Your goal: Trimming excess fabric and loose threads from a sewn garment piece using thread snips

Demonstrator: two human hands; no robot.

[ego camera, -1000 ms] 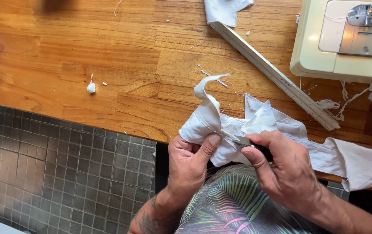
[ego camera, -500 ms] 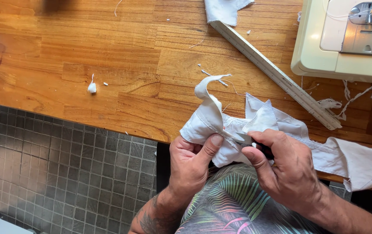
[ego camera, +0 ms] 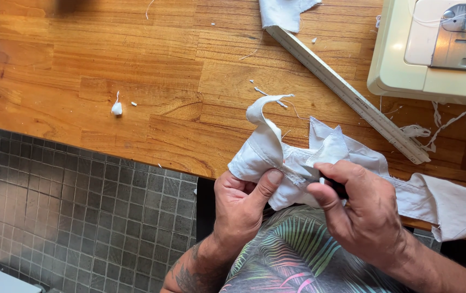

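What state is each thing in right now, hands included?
Left hand: pinching the white cloth.
Right hand: gripping a small dark tool at the seam.
White cloth garment piece: bunched, one strip curled upward.
Long pale ruler: flat, diagonal.
Cream sewing machine: upright on the wooden table.

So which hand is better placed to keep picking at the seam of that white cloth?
Probably the right hand: it pinches a small dark tool at the seam of the crumpled white cloth, while the left hand grips the fabric's fold, steadying it.
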